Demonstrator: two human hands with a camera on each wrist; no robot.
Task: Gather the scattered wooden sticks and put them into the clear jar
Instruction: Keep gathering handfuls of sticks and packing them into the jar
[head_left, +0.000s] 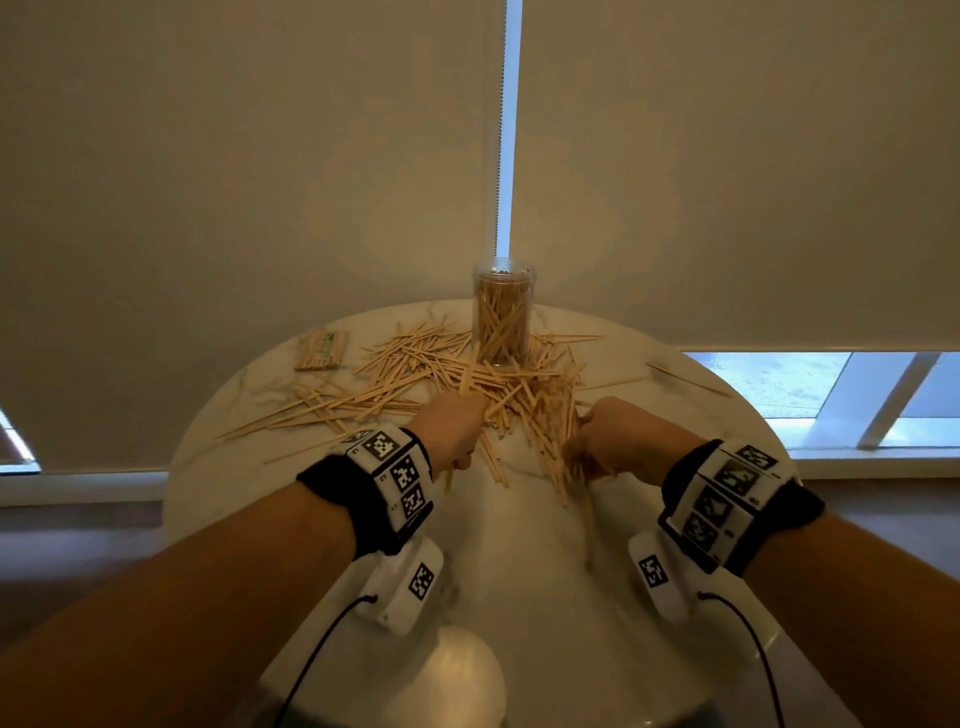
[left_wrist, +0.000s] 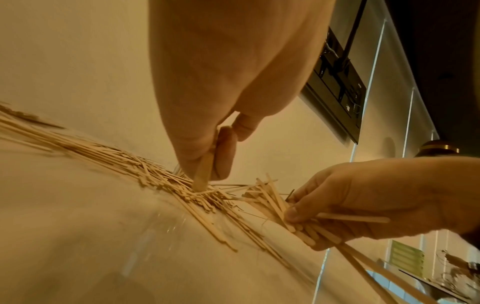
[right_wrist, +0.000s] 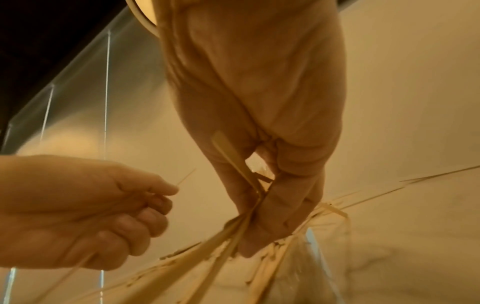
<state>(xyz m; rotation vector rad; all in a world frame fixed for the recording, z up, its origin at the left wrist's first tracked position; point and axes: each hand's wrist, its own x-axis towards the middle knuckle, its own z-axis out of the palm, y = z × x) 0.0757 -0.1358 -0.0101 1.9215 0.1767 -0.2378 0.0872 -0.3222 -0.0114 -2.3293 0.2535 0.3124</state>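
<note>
Drawn roller blinds (head_left: 260, 182) hang behind a round marble surface (head_left: 524, 545), where one clear jar (head_left: 502, 312) stands at the far edge, already fairly full of wooden sticks. Far too many loose sticks (head_left: 441, 374) to count sprawl around the jar's foot and toward the person, the thickest heap just in front of it. One small bundled packet of sticks (head_left: 322, 352) lies well to the jar's left. Two hands work the near edge of the heap: the left hand (head_left: 453, 431) pinches a single stick between thumb and fingers, while the right hand (head_left: 618, 439) curls round a loose sheaf of several. That sheaf looks splayed and unevenly held, so I'd expect sticks to slide out on the way to the jar, or snag on its narrow mouth. A careless reach could also knock the tall jar over, since sticks are wedged against its base.
</note>
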